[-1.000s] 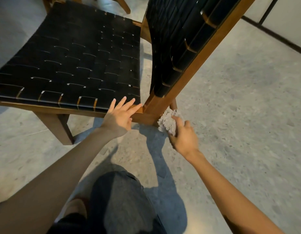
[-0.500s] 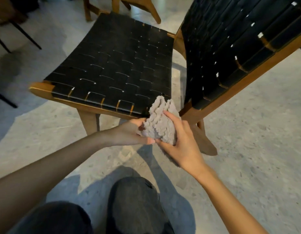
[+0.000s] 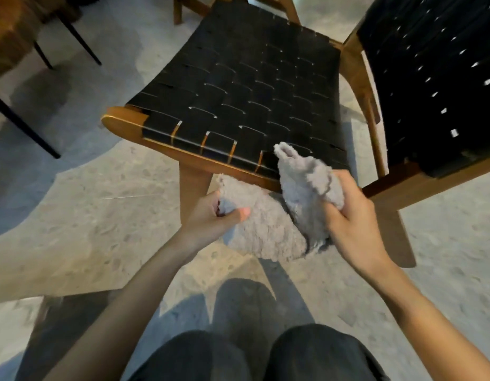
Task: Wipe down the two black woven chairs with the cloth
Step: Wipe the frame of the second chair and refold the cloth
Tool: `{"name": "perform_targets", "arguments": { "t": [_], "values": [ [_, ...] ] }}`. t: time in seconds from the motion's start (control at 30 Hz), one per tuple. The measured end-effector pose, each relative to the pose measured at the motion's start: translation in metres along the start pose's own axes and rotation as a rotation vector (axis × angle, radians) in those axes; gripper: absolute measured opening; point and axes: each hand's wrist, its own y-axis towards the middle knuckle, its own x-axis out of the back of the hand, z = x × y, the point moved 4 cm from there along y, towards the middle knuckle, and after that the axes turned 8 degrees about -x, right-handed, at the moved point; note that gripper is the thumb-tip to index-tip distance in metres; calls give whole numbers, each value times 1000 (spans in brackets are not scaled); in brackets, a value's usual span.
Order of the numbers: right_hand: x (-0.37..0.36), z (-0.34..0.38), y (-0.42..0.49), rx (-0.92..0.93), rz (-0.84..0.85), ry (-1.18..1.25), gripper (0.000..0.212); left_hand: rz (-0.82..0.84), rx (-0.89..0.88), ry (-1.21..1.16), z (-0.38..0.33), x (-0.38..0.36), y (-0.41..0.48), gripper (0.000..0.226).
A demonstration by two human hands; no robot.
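Fingers of the left hand point(image 3: 210, 218) are out of sight behind the cloth point(image 3: 268, 229), and the right hand point(image 3: 353, 218) has its fingertips buried in the folds. The cloth covers the seat point(image 3: 252, 92) at its near corner. The backrest point(image 3: 430, 78) is cut off top and right. At top left there's blurred brown furniture point(image 3: 10, 31), cropped.

A pale grey speckled floor point(image 3: 106, 232) spreads through the room, lit in bright patches and crossed by soft bluish shadows point(image 3: 54, 100). At the upper left is a blurred brown wooden piece of furniture point(image 3: 10, 34), with thin black slanting legs point(image 3: 21, 122) below it. More brown wooden legs point(image 3: 179, 11) show at the top edge.
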Motion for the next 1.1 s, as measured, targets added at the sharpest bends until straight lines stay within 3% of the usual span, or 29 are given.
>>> {"name": "perform_targets", "arguments": {
  "t": [0.13,0.23,0.37,0.43,0.57,0.8,1.0,1.1],
  "values": [
    [7,-4,8,-63,-112,75,43,-66,43,-110,29,-2,-9,22],
    [1,10,16,1,-68,132,39,-207,32,-120,50,2,-18,15],
    [-17,28,28,1,10,265,29,-441,4,-190,70,25,-35,33],
    [-34,40,36,1,72,278,27,-553,91,-208,80,42,-41,34],
    [-72,73,55,33,111,268,19,-615,46,-320,86,69,-40,38],
    [-136,146,85,172,182,299,19,-894,17,-507,99,115,-45,56],
    [-190,173,114,186,52,141,14,-785,50,-735,104,135,-27,58],
    [-203,169,128,102,6,44,28,-794,73,-808,96,141,-13,87]
  ]
}}
